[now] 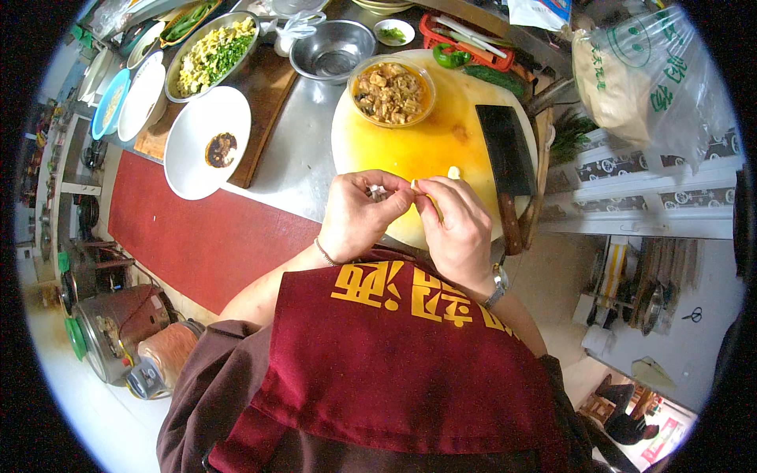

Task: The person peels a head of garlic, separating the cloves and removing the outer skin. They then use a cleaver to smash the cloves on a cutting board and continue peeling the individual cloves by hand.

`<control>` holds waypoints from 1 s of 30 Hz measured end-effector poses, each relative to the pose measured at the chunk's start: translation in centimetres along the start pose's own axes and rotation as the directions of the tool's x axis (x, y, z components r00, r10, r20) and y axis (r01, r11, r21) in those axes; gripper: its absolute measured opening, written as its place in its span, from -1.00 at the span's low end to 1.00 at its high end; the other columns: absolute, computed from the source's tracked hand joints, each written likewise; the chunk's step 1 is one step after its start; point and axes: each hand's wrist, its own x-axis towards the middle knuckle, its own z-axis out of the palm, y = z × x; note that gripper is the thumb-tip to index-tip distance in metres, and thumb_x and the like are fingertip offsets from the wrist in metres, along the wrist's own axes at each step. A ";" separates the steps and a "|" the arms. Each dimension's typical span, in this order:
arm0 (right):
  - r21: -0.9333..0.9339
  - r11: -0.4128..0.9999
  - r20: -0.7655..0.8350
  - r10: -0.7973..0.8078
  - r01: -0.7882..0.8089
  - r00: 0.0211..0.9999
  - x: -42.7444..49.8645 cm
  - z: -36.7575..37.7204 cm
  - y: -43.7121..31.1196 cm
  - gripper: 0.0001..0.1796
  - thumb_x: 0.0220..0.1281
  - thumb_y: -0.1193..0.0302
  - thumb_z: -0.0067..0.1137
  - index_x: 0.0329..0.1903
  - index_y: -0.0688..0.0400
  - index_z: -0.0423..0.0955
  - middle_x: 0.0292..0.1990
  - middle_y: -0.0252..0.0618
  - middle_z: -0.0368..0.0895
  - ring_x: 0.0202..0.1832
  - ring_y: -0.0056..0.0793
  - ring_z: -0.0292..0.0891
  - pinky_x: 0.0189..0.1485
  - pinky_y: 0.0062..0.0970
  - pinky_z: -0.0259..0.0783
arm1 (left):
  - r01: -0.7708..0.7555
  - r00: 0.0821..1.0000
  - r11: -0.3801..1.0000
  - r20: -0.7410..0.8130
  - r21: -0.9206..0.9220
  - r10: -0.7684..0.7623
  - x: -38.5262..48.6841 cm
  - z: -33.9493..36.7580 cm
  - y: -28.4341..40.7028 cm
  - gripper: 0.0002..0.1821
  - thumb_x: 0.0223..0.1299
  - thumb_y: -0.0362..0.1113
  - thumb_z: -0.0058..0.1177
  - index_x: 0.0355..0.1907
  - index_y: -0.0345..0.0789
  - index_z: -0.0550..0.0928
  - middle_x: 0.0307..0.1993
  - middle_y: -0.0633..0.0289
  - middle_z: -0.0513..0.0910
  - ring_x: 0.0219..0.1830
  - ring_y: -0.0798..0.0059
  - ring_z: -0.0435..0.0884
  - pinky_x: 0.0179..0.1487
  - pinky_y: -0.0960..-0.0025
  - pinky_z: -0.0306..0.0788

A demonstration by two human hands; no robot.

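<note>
My left hand (365, 213) is curled around what look like unpeeled garlic cloves (378, 193), mostly hidden by the fingers. Its thumb and forefinger meet the fingertips of my right hand (454, 222) at a small pale garlic clove (414, 185), which the right thumb and forefinger pinch. Both hands are above the near part of a round, yellow-stained cutting board (402, 151). A peeled garlic clove (454, 172) lies on the board just beyond my right knuckles. To the right rests a cleaver (504, 148), its dark blade on the board and wooden handle towards me.
A bowl of chopped meat in sauce (390, 94) stands on the board's far side. Left are a white bowl with dark sauce (207, 142), a bowl of egg and chopped greens (213, 56) and a steel basin (333, 52). A red vegetable basket (467, 41) sits behind.
</note>
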 end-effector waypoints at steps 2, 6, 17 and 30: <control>-0.025 1.000 0.005 -0.018 0.018 1.000 -0.2 0.1 -0.1 -0.77 0.02 0.66 0.26 -0.20 0.33 0.56 -0.27 -0.10 0.64 -0.24 -0.21 0.60 -0.17 -0.37 0.51 | -0.003 1.000 1.000 -0.003 -0.010 0.003 -0.2 0.0 0.0 -0.85 0.16 -0.39 0.22 -0.35 -0.48 0.68 -0.46 0.31 0.67 -0.45 0.77 0.53 -0.37 0.65 0.44; -0.036 0.997 0.036 -0.071 0.072 0.997 -0.3 -0.2 -0.3 -0.79 0.04 0.65 0.22 -0.20 0.34 0.54 -0.28 -0.10 0.60 -0.25 -0.18 0.56 -0.18 -0.32 0.48 | 0.009 1.000 1.000 0.004 0.025 -0.009 -0.1 -0.4 -0.4 -0.86 0.14 -0.40 0.21 -0.35 -0.47 0.68 -0.47 0.30 0.67 -0.46 0.77 0.52 -0.39 0.65 0.43; -0.034 0.994 0.083 -0.100 0.104 0.991 -0.7 -1.0 -0.9 -0.77 0.02 0.70 0.21 -0.19 0.38 0.55 -0.25 -0.05 0.60 -0.22 -0.17 0.56 -0.16 -0.31 0.49 | 0.162 0.985 0.985 0.066 -0.059 -0.159 -0.9 -0.6 0.5 -0.86 0.16 -0.41 0.20 -0.32 -0.47 0.66 -0.47 0.32 0.65 -0.48 0.77 0.49 -0.40 0.66 0.39; 0.710 0.354 0.405 0.502 -0.609 0.764 -2.6 0.0 0.1 -0.83 0.21 0.51 0.27 -0.18 0.33 0.58 -0.31 -0.23 0.68 -0.28 -0.51 0.63 -0.17 -0.58 0.55 | 0.213 0.975 0.931 0.121 -0.296 -0.184 -1.5 -0.2 -0.5 -0.93 0.16 -0.45 0.16 -0.36 -0.42 0.60 -0.53 0.39 0.57 -0.55 0.81 0.40 -0.48 0.68 0.27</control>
